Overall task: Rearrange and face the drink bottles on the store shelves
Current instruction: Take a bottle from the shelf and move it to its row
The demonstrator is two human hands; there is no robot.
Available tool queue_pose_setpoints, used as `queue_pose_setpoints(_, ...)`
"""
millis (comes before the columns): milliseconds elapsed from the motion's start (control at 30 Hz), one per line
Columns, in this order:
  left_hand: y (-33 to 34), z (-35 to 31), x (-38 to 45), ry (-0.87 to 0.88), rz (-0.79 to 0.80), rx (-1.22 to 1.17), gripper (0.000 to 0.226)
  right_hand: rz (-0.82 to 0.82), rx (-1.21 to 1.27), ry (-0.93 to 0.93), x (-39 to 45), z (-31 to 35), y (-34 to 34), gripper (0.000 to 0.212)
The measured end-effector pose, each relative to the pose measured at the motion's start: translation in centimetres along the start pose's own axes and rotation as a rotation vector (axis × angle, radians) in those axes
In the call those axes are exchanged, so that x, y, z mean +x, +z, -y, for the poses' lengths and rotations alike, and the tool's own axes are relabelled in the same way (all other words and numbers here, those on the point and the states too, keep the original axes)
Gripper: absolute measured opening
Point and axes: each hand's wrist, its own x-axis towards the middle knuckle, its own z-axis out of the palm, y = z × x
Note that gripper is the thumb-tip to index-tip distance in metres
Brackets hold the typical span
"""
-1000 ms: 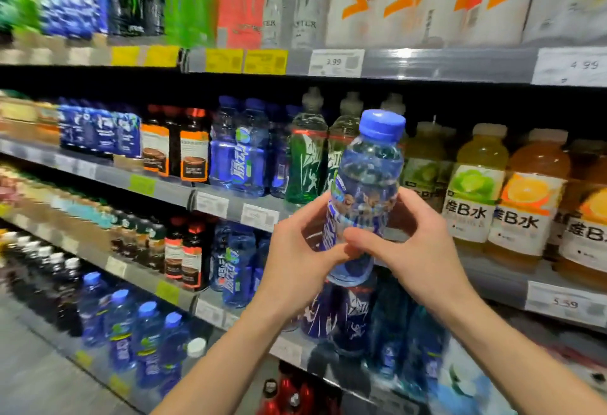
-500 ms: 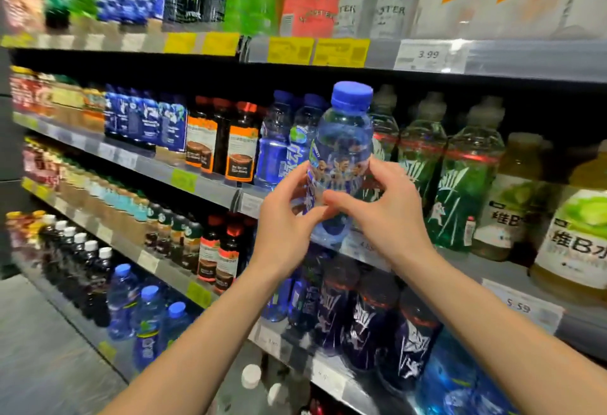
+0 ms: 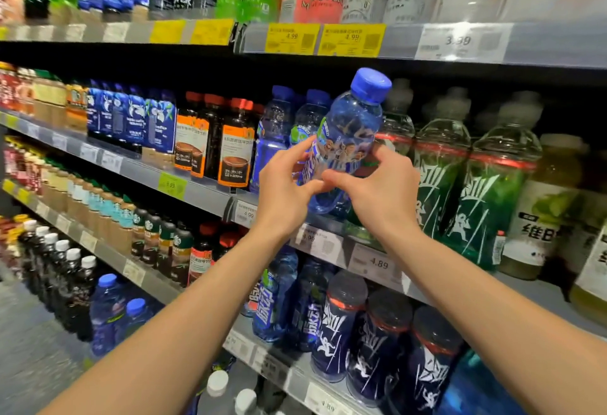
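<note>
Blue-capped bottle (image 3: 345, 145) tilts in front of the middle shelf (image 3: 203, 193), pinched between left hand (image 3: 282, 191) and right hand (image 3: 381, 191); better to straighten it, label outward, before seating it.

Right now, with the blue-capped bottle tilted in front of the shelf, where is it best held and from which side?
Probably at the labelled middle of the blue-capped bottle, from the front, one hand per side, as the left hand and right hand grip it now. It leans cap-right, the body is widest there, and bottles stand close behind, so coming from the front looks easiest.
</note>
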Motion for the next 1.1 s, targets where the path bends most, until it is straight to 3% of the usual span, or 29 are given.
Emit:
queue_pose_setpoints(267,1.4,0.2,-0.3,-0.056,0.012,0.016,0.068,-0.075,-0.194,-0.009,0.0,-1.2,0.8,0.05)
queue_pose_setpoints(433,1.4,0.5,-0.4,-0.057,0.016,0.042,0.06,-0.097,-0.264,-0.011,-0.2,-1.5,1.3,0.043)
queue_pose_setpoints(567,1.6,0.6,-0.7,-0.101,-0.006,0.046,0.06,-0.051,-0.237,-0.071,-0.9,-1.6,1.2,0.066)
queue_pose_setpoints(700,2.0,0.3,-0.3,-0.174,-0.006,0.081,0.064,0.028,-0.32,-0.089,-1.3,-2.1,1.3,0.066)
queue_pose_setpoints(900,2.8,0.2,0.0,-0.181,0.016,0.14,0.06,0.109,-0.413,-0.12,-2.1,-2.6,0.8,0.047)
queue_pose_setpoints(1100,3.6,0.1,0.2,-0.177,-0.001,0.203,0.062,0.137,-0.466,-0.153,-2.5,-3.6,0.3,0.043)
